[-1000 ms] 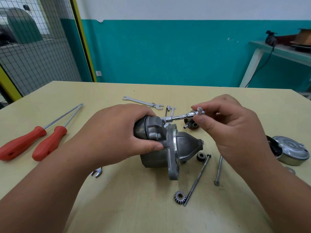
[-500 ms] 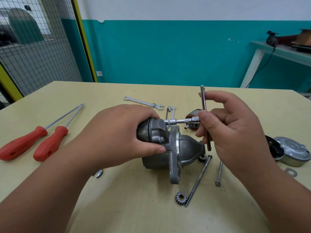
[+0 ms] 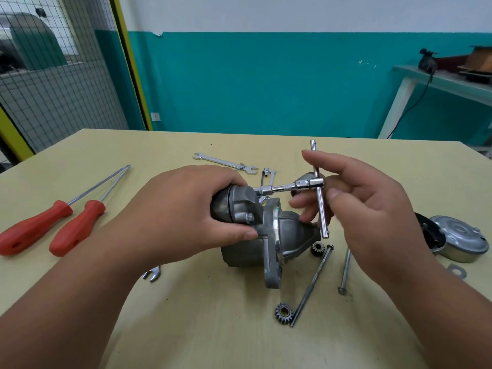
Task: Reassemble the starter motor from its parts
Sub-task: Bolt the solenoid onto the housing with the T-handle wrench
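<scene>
A pale yellow worktop runs back to a teal-and-white wall. The starter motor lies on its side between the two hands. The left hand comes over it from the near side, with fingers and thumb wrapped round its dark rear end, pinning it down. A T-handle wrench is seated at the top of the body just beyond the left hand's knuckles. Its shaft runs nearly level towards the right hand, and its crossbar stands almost upright there. The right hand is the nearer one to the bar. It is raised with the wrist bent, fingers loosely spread, the bar passing in front of the lower fingers. Contact cannot be told through the blur. The next turn probably depends on those fingers closing on the upright bar. Two long bolts lie loose below the right palm.
</scene>
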Demonstrator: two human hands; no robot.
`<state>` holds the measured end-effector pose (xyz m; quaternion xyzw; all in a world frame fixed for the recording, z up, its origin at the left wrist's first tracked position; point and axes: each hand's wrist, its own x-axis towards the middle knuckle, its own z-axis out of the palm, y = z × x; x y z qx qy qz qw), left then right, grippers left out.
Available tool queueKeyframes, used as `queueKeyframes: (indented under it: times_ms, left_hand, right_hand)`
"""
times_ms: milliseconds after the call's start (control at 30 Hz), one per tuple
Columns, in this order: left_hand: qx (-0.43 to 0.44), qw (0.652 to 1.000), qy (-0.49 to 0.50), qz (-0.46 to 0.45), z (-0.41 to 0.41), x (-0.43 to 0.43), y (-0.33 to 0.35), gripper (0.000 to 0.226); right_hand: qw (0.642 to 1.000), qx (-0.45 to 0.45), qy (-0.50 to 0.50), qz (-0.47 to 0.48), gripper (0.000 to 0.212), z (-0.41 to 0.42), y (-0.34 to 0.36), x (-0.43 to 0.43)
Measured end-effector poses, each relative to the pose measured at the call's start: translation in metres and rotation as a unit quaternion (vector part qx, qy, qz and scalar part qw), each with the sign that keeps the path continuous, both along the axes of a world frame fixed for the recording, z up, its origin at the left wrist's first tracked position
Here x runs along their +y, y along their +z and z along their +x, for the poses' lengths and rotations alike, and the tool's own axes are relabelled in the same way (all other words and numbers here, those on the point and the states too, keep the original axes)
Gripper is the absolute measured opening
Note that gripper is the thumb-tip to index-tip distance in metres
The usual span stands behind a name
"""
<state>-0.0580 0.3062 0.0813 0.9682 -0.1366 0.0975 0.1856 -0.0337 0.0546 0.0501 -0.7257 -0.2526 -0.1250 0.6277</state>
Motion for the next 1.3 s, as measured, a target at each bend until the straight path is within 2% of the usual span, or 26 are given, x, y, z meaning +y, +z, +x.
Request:
queueKeyframes:
  times_ms: [67,200,433,567,800,933,1000,1100,1300]
  left_hand:
    - [0.004,1.000,0.001,-0.004,0.000,0.000,0.000,0.064]
    - [0.010,1.000,0.007,-0.008,0.002,0.001,0.000,0.065]
    - [0.002,1.000,-0.003,0.008,0.000,0.000,0.001,0.067]
    - [-0.001,1.000,-0.007,0.023,-0.001,-0.001,0.001,0.068]
    - [-0.015,0.998,-0.021,0.055,-0.002,-0.004,0.002,0.068]
    - [-0.024,0.997,-0.027,0.063,-0.003,-0.004,0.002,0.068]
    - [-0.025,0.998,-0.025,0.059,-0.003,-0.003,0.001,0.067]
    - [-0.023,0.998,-0.021,0.049,-0.002,-0.003,0.001,0.066]
    - [-0.019,0.999,-0.015,0.026,-0.001,-0.001,0.000,0.065]
  right_hand:
    - [1.000,-0.002,0.022,-0.014,0.058,0.002,0.000,-0.001]
    - [0.999,0.003,0.048,-0.019,0.048,0.006,-0.001,-0.002]
    - [0.991,-0.081,-0.058,-0.088,0.025,0.007,0.005,-0.004]
    - [0.988,-0.092,-0.071,-0.099,0.018,0.006,0.007,-0.002]
    - [0.997,-0.033,-0.051,-0.037,0.028,-0.001,0.013,0.003]
    - [0.999,0.031,-0.028,0.022,0.029,0.004,0.011,0.003]
    - [0.997,0.059,-0.012,0.053,0.036,0.006,0.010,0.003]
    - [0.998,0.047,0.003,0.047,0.049,0.008,0.010,0.000]
    - [0.999,-0.029,0.024,0.037,0.040,0.007,0.005,-0.003]
